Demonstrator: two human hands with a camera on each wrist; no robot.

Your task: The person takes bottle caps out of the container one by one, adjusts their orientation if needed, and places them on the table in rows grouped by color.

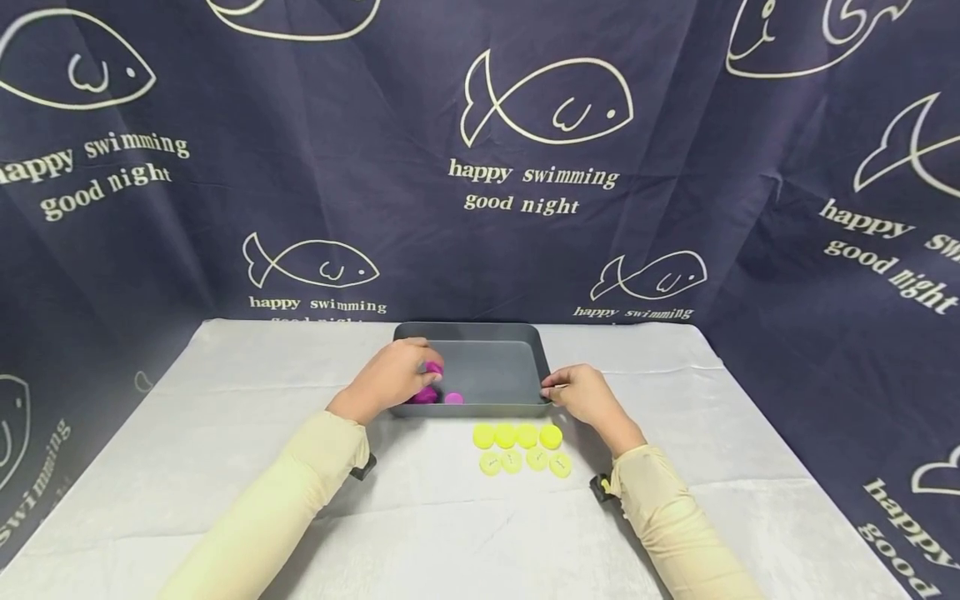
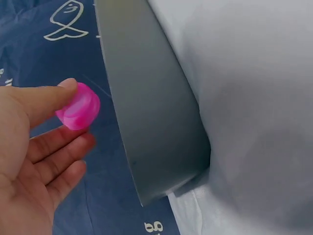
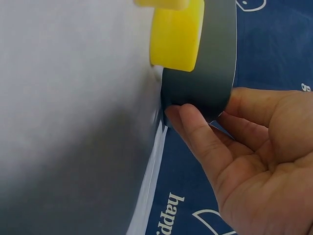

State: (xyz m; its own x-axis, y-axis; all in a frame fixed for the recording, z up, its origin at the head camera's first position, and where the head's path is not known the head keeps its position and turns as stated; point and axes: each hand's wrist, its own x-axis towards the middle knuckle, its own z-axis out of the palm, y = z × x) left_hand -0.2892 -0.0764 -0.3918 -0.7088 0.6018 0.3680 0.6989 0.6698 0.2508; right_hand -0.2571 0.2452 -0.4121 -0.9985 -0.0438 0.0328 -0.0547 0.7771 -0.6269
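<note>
A dark grey rectangular tray (image 1: 487, 371) stands at the far edge of the table. Over its near left corner, my left hand (image 1: 390, 373) pinches a small round magenta piece (image 2: 80, 107) between thumb and fingers. Below that hand, more magenta pieces (image 1: 424, 396) lie bunched in the tray's corner, partly hidden by the fingers. A flat magenta disc (image 1: 453, 399) lies beside them on the tray floor. My right hand (image 1: 588, 396) grips the tray wall (image 3: 215, 63) at the near right corner, thumb and fingers on either side.
In front of the tray, thick yellow round pieces (image 1: 528, 435) form a row. Nearer to me runs a row of paler yellow discs (image 1: 512, 462) with dark marks. A white cloth (image 1: 420, 533) covers the table, and a navy fish-print curtain (image 1: 420, 208) hangs behind and at the sides.
</note>
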